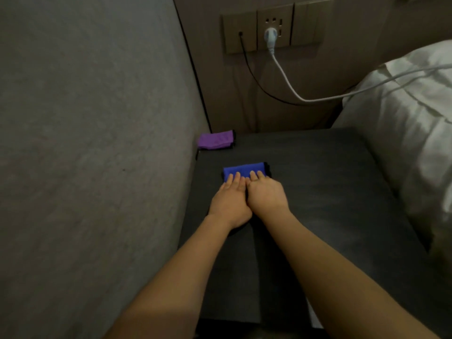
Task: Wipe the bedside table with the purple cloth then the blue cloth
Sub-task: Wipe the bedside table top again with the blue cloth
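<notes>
Now both flat, open hands, left hand (230, 204) and right hand (266, 194), press side by side on the folded blue microfibre cloth (244, 170), mid-way across the dark bedside table (330, 192).

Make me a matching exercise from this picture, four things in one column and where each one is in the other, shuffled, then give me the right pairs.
Things
1. purple cloth
2. blue cloth
3. white plug
4. pillow

Places
A. in the wall socket
B. under the fingers of both hands, mid-table
C. to the right of the bedside table
D. far left corner of the table, against the wall

Pairs: 1-D, 2-B, 3-A, 4-C
</notes>
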A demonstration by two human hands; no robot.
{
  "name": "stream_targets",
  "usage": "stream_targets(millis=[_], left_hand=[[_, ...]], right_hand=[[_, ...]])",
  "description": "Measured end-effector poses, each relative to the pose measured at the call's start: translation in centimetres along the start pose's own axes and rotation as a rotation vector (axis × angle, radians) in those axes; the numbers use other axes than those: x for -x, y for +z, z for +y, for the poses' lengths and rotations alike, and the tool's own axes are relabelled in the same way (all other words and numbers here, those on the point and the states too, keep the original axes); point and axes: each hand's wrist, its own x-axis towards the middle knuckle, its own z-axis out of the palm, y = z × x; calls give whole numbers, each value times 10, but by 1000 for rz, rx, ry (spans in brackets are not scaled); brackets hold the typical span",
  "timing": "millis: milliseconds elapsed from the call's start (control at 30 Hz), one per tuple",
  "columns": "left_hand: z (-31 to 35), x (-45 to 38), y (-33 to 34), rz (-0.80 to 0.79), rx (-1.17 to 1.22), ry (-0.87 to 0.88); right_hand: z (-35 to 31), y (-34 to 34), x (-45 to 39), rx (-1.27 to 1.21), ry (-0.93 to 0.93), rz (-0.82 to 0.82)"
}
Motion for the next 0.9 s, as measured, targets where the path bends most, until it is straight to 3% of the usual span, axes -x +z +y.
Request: stream_targets(millis=[333, 900], left_hand=[[-66, 26, -4, 33, -28, -122], [-45, 53, 8, 68, 42, -186]], right_hand=[[-70, 11, -17, -60, -121, -26], [-50, 6, 12, -45, -219, -113]])
